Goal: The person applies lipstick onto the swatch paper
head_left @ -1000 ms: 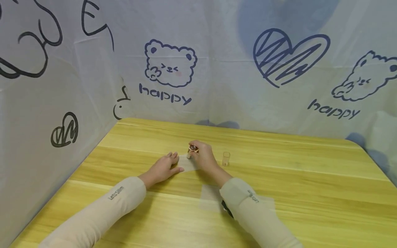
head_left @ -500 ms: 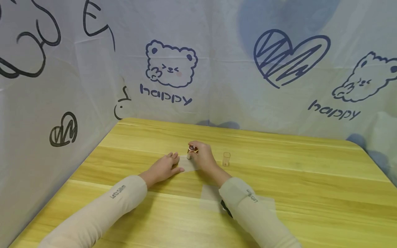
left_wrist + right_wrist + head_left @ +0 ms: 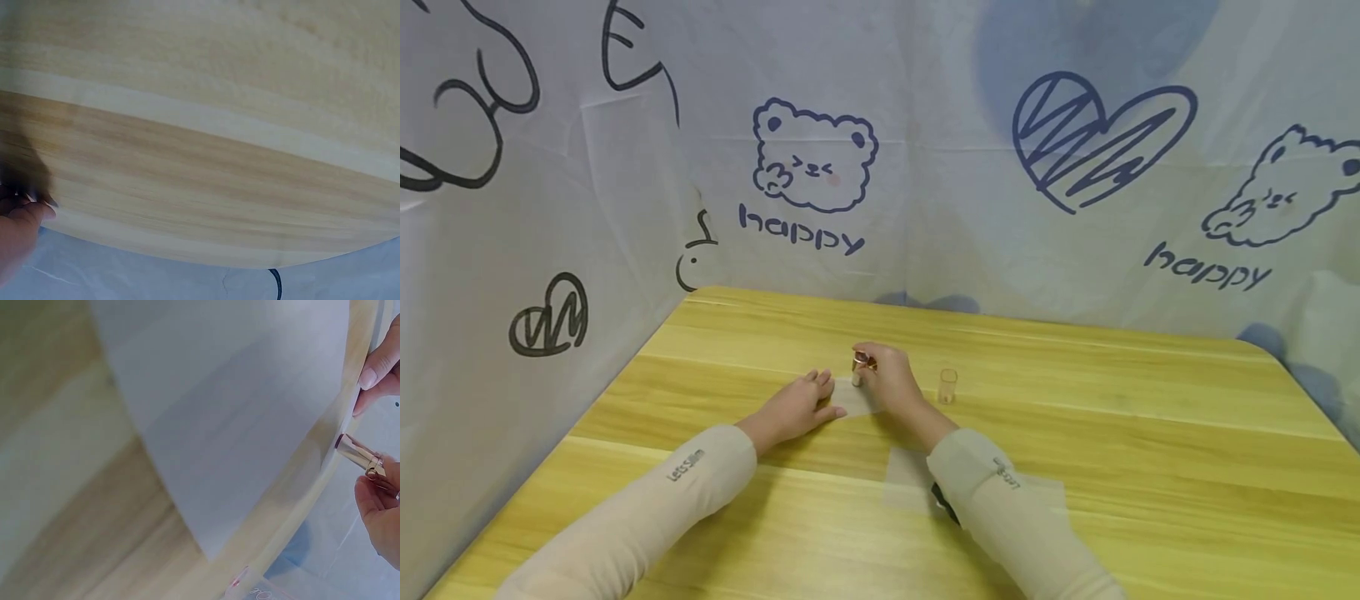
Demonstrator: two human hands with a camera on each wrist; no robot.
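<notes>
In the head view my right hand point(image 3: 891, 382) grips a small shiny gold tube point(image 3: 857, 367), held upright over a thin white sheet of paper point(image 3: 857, 401). The right wrist view shows the tube's dark red end right at the paper, with thumb and fingers curled round its other end. My left hand point(image 3: 795, 406) lies on the left edge of the sheet, fingers extended and thumb along the near side. A transparent cap point(image 3: 947, 387) stands on the table to the right of my right hand. Only some fingers show at the lower left of the left wrist view.
A second translucent sheet point(image 3: 908, 481) lies nearer me, partly hidden under my right sleeve point(image 3: 1000, 492). A dark item point(image 3: 946, 505) shows beneath that sleeve. The wooden table point(image 3: 1112, 400) ends at a white cloth wall point(image 3: 947, 208) with drawn bears and hearts.
The gold tube and my right hand have shifted slightly left, and the tube stands more upright. My left hand, the cap and the sheets stay in place.
</notes>
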